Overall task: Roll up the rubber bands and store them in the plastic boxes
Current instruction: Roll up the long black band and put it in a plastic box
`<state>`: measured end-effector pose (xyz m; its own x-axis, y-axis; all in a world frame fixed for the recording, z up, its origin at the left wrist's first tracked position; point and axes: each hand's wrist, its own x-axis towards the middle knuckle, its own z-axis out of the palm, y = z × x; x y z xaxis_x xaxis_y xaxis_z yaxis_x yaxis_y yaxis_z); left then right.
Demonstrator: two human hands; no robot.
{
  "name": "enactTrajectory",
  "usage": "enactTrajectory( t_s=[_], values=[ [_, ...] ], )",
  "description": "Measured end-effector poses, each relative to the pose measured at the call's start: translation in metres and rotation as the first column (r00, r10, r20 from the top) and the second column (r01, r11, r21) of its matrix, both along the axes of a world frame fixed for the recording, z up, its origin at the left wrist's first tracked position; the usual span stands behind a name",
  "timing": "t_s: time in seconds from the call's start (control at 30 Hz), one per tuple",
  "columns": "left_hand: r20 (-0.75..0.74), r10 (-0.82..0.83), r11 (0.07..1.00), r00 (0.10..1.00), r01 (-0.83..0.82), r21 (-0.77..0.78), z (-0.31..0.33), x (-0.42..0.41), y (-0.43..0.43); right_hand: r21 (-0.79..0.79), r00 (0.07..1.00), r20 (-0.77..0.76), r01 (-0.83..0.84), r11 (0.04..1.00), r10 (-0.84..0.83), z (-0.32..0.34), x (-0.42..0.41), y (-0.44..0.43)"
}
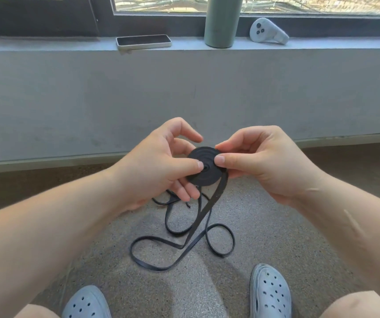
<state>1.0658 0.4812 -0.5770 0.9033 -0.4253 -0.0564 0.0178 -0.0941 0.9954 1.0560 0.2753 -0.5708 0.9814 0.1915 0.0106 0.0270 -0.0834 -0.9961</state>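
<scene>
A black rubber band is partly wound into a flat spiral coil [204, 167] held in the air between both hands. My left hand [159, 166] pinches the coil with the thumb on its centre and fingers beneath it. My right hand [260, 161] grips the coil's right edge between thumb and forefinger. The loose tail [195, 235] of the band drops from the coil's right side and lies in several loops on the speckled floor. No plastic box is in view.
Two light blue clogs [270, 292] on my feet sit at the bottom. A grey wall rises ahead, with a windowsill carrying a phone [143, 41], a green bottle [221, 21] and a white controller [268, 31].
</scene>
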Motion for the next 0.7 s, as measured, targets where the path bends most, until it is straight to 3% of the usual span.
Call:
enactTrajectory(
  t_s=[0.1,0.37,0.7],
  values=[
    [0.005,-0.064,0.998,0.998,0.064,0.025,0.001,-0.001,0.000,-0.002,1.000,-0.002,-0.006,1.000,0.006,0.000,0.000,0.001],
    [-0.158,0.060,0.962,0.986,-0.100,-0.255,-0.001,0.000,0.000,0.086,0.999,-0.010,0.036,0.996,-0.035,0.001,0.002,0.004],
    [-0.210,0.079,0.885,0.975,-0.166,-0.436,0.002,-0.006,-0.007,0.237,0.993,-0.063,0.116,0.965,-0.104,0.003,-0.002,0.011]
  ],
)
